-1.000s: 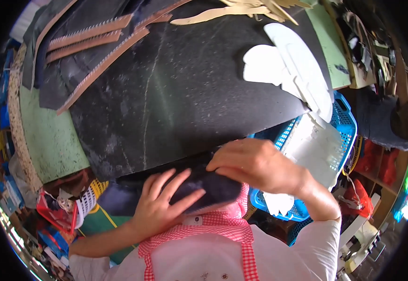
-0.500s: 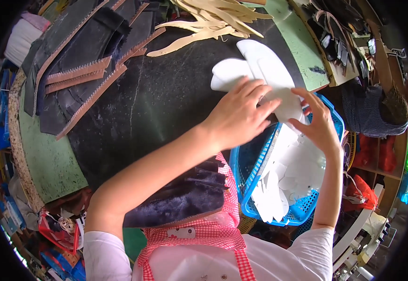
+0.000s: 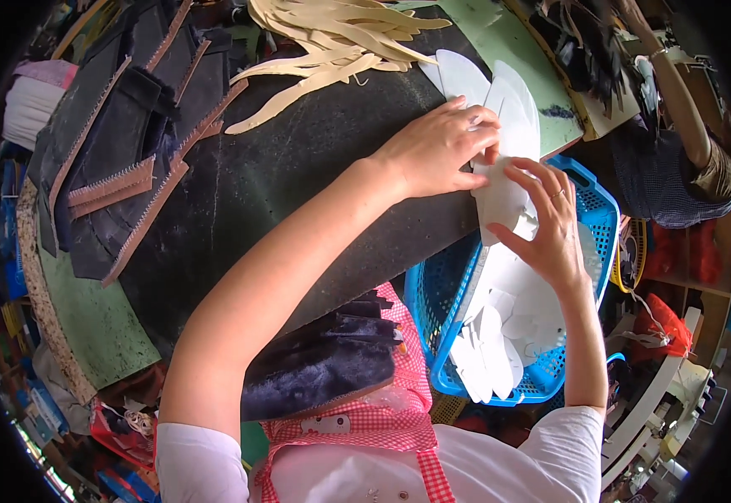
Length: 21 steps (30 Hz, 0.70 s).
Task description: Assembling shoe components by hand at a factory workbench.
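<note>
Left hand (image 3: 434, 153) and right hand (image 3: 552, 243) touch white cutouts (image 3: 512, 105), fingers (image 3: 536, 174) bent, grip unclear; blue basket (image 3: 603, 205) holds more.

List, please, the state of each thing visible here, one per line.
White pieces: overlapping, fanned out
Left grip: fingers bent over white pieces, firmness unclear
Right grip: curved, thumb and fingers apart
Blue basket: open-topped, partly filled
Tan strips: loosely heaped
Dark pieces with brown edges: overlapping, untouched
Dark stack: lying on the checked apron
Black work surface: partly covered
</note>
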Each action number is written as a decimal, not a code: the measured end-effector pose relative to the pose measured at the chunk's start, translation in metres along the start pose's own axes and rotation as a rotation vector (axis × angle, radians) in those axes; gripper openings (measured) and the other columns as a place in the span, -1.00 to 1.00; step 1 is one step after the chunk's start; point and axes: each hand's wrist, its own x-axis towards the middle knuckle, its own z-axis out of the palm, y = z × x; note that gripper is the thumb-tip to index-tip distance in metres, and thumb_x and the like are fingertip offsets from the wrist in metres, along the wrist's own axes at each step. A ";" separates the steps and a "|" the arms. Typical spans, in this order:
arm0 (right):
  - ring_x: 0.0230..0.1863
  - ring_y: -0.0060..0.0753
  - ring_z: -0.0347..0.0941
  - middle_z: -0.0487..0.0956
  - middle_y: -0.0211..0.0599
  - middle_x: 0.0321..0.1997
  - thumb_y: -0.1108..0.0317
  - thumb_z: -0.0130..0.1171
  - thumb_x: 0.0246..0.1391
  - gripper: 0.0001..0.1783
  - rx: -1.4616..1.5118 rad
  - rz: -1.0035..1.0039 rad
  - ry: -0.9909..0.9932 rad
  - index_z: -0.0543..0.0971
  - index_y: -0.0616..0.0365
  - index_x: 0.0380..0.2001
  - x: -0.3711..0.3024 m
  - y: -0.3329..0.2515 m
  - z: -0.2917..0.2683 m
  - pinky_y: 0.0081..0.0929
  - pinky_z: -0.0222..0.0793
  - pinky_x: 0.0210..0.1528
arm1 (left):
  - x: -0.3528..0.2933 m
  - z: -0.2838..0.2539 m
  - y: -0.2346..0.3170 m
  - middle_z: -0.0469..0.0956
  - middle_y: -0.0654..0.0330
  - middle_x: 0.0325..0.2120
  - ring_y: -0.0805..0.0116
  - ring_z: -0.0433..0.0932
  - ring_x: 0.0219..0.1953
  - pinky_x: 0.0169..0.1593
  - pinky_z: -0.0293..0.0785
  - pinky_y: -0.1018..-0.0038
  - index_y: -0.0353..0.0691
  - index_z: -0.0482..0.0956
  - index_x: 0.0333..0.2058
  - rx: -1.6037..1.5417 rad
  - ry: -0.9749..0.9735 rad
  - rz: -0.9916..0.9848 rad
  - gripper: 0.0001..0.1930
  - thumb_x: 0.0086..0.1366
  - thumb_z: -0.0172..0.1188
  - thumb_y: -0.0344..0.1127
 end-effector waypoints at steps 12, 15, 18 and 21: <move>-0.18 -0.37 0.57 0.65 -0.23 -0.23 0.14 0.01 0.44 -0.63 -0.084 0.344 0.858 0.60 0.25 -0.11 0.051 0.130 -0.039 -0.42 0.46 -0.07 | 0.007 -0.010 -0.009 0.57 0.12 -0.08 0.15 0.47 0.09 0.14 0.41 0.24 -0.15 0.55 -0.51 -0.064 -0.022 0.075 -0.77 -0.01 0.43 -0.21; -0.29 -0.48 0.56 0.67 -0.27 -0.26 0.17 0.08 0.42 -0.65 0.420 0.530 0.888 0.60 0.27 -0.06 0.049 0.136 -0.034 -0.48 0.53 -0.20 | 0.010 0.002 -0.005 0.58 0.16 -0.12 0.17 0.49 0.10 0.21 0.33 0.18 -0.10 0.65 -0.27 -0.161 0.016 0.091 -0.68 -0.06 0.34 -0.21; -0.36 -0.63 0.35 0.50 -0.42 -0.38 0.24 -0.02 0.47 -0.70 0.333 0.326 0.624 0.54 0.28 -0.17 0.056 0.065 -0.010 -0.55 0.36 -0.29 | -0.009 0.005 0.025 0.59 0.10 -0.08 0.09 0.47 0.15 0.24 0.29 0.15 -0.22 0.55 -0.01 -0.272 0.300 -0.015 -0.51 0.08 0.30 -0.16; -0.33 -0.63 0.35 0.49 -0.45 -0.36 0.24 -0.04 0.47 -0.69 0.518 0.268 0.475 0.54 0.29 -0.17 0.066 0.025 0.002 -0.58 0.32 -0.28 | -0.031 -0.079 0.070 0.64 -0.02 -0.19 -0.01 0.61 -0.07 0.02 0.46 0.21 -0.37 0.51 -0.02 -0.904 -0.035 -0.505 -0.55 0.30 0.23 -0.09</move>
